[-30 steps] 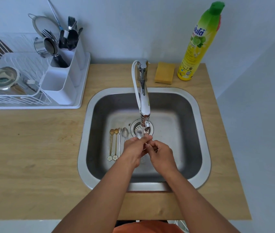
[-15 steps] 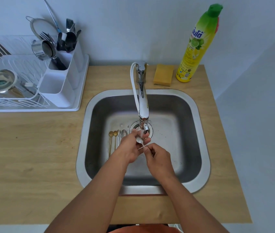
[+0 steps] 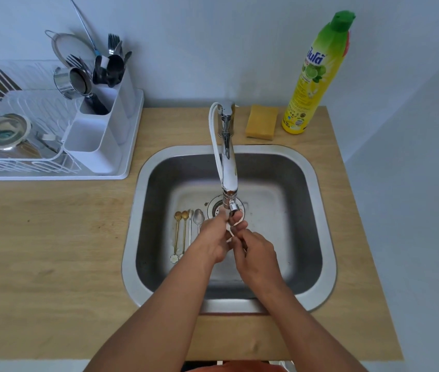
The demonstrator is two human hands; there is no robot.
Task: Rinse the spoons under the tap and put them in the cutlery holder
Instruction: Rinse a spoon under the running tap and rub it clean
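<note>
Both hands meet under the tap spout, over the steel sink. My left hand curls its fingers round the bowl end of a small silver spoon, mostly hidden. My right hand pinches the spoon's handle end. Several more spoons lie side by side on the sink floor to the left: two gold ones with flower ends and two silver ones. The white cutlery holder stands at the back left in the dish rack, with dark utensils and forks in its far compartments.
A white dish rack with a steel cup, strainer and bowls fills the far left counter. A yellow sponge and a tall green-yellow dish soap bottle stand behind the sink. The wooden counter runs left of the sink.
Both hands have lifted the spoon closer to the spout. My left hand's fingers now wrap further round its bowl. The spoons on the sink floor have not moved.
</note>
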